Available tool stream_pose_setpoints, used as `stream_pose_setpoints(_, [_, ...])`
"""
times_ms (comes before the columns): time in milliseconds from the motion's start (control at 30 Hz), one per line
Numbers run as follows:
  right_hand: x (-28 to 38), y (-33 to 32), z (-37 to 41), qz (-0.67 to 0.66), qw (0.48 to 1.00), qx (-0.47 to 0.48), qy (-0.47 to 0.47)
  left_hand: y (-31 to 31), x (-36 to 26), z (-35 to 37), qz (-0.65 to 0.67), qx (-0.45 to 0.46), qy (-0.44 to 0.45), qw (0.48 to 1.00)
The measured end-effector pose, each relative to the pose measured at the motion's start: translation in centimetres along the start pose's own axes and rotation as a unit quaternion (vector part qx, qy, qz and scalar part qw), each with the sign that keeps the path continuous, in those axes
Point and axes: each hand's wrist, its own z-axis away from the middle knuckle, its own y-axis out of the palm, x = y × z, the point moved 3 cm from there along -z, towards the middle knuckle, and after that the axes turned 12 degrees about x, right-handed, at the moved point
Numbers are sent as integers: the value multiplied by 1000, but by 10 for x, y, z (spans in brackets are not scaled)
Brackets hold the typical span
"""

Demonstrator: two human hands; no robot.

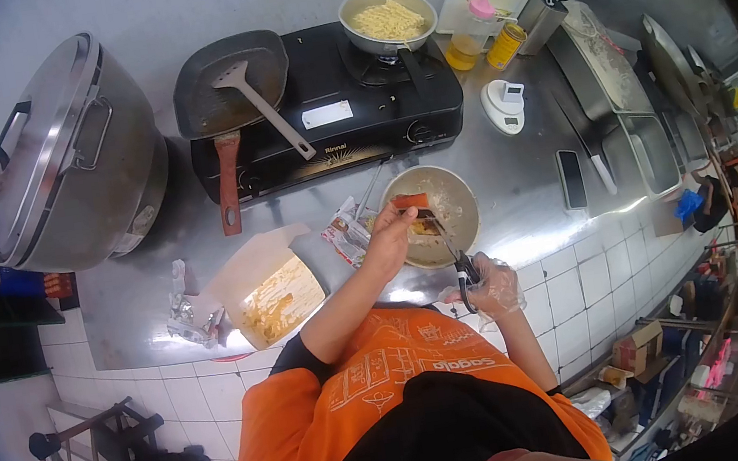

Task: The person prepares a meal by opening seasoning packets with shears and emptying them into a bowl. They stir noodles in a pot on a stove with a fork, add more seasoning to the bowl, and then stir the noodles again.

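My left hand pinches a small orange-red piece over a pale round bowl; whether it is a sachet or food I cannot make out. My right hand, in a clear plastic glove, grips black-handled scissors. The scissor blades point up over the bowl, close to my left fingers. Inside the bowl are yellowish bits and a pale residue. A torn printed packet lies just left of the bowl. Further left stands an open paper food box with brown smears inside.
Behind the bowl is a black gas stove with a pan of noodles and a square pan carrying a spatula. A large pot stands left. On the right are a kitchen scale, phone and knife.
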Motion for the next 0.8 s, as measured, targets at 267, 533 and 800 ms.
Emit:
stream_pose_setpoints(267, [16, -11, -2, 5, 995, -82, -60, 8, 11, 7, -71, 28, -25, 997])
stream_pose_setpoints(533, [-3, 7, -3, -38, 998, -39, -12, 6, 12, 8, -20, 24, -28, 999])
stream_pose_setpoints(800, [5, 3, -9, -25, 996, -75, -39, 8, 15, 10, -49, 41, -54, 997])
